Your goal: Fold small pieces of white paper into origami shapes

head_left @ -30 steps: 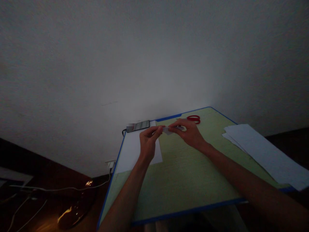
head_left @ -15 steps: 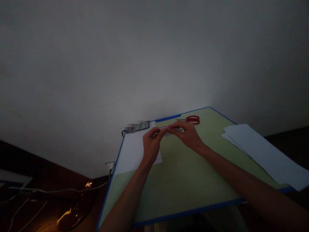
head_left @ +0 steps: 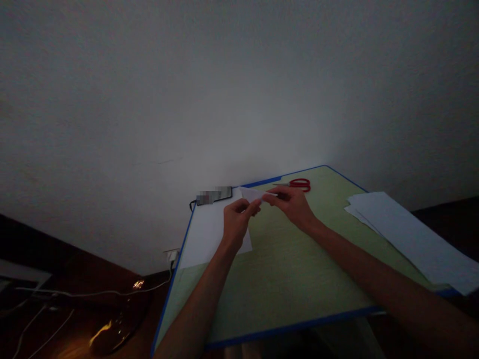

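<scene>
Between my two hands is a small folded piece of white paper [head_left: 251, 193], raised over the far part of the table. My left hand [head_left: 236, 218] pinches its near edge between thumb and fingers. From the other side my right hand [head_left: 291, 203] grips it with thumb and forefinger, close to the left fingertips. My fingers hide part of the paper, so its full shape cannot be made out. Beyond my right hand lie scissors [head_left: 300, 185] with red handles. A flat white sheet [head_left: 204, 239] lies under and left of my left hand.
A phone [head_left: 224, 192] with a dark cable lies at the table's far left corner. Several white sheets [head_left: 407, 234] are stacked along the right side, overhanging the near edge. The pale green table [head_left: 299, 279] has a blue rim and stands against a grey wall [head_left: 239, 89].
The folded paper has tilted up, showing a wider white face above my fingers. My hands have shifted slightly, and both still hold it.
</scene>
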`<state>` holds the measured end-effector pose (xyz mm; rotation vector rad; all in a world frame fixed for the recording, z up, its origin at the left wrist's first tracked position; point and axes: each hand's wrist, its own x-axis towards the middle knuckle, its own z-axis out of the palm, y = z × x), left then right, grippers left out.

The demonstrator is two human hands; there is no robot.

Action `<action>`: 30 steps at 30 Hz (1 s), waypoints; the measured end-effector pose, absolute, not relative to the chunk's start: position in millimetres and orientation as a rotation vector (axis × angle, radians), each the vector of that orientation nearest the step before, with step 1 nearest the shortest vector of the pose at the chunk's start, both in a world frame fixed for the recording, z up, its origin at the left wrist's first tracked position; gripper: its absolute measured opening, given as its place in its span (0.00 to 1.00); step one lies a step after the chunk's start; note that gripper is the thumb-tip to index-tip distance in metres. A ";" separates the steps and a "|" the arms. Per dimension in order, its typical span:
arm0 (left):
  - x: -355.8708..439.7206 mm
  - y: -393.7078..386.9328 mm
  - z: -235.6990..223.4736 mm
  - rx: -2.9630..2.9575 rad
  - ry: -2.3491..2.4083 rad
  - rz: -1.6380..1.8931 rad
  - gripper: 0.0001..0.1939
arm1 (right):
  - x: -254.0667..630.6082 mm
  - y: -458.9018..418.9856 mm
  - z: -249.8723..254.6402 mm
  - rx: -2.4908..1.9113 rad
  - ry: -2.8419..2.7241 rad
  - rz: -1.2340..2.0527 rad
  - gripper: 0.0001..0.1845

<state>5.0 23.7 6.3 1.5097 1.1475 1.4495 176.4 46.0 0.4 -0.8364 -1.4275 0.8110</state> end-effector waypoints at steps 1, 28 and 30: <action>5.4 23.1 6.5 1.499 1.151 1.462 0.19 | 175.6 45.9 0.0 -0.831 -1.396 0.855 0.17; 14.6 21.2 -2.4 1.335 1.120 1.513 0.22 | 162.3 52.2 -14.8 -0.761 -0.973 1.091 0.16; 11.1 23.3 -3.4 1.315 1.091 1.520 0.23 | 167.2 55.0 -15.1 -0.775 -0.901 1.078 0.17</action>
